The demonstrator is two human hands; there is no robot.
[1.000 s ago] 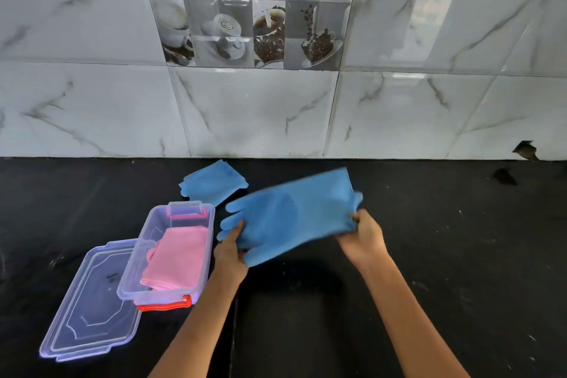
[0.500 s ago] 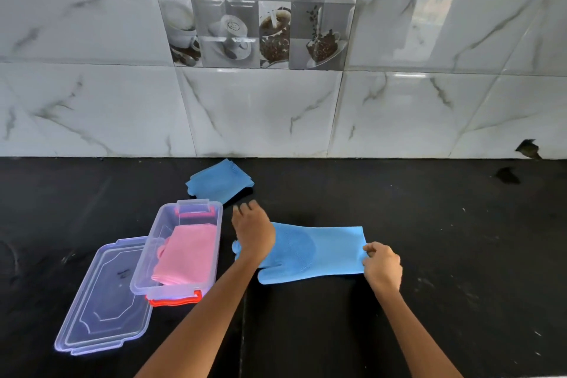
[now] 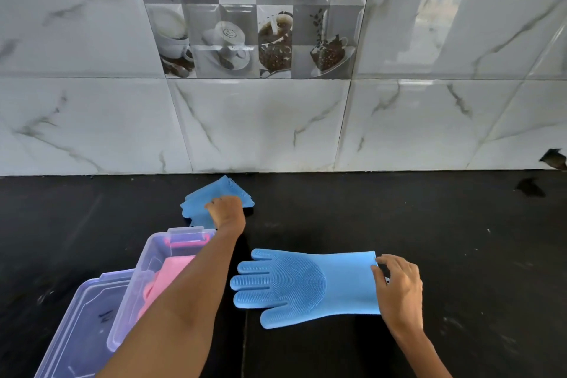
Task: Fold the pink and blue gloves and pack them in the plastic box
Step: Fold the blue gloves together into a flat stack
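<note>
Since half a second earlier the left hand (image 3: 226, 212) had left the flat blue silicone glove (image 3: 306, 285) to close on the folded blue glove (image 3: 202, 199) behind the clear plastic box (image 3: 144, 264), while the right hand (image 3: 399, 288) pinched the flat glove's cuff, fingers pointing boxward

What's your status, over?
Left hand on folded blue glove by wall. Right hand pinching flat blue glove cuff. Pink gloves in plastic box. Nothing blocking.

text: none legible | lid (image 3: 76, 325): dark mark, unreadable
</note>
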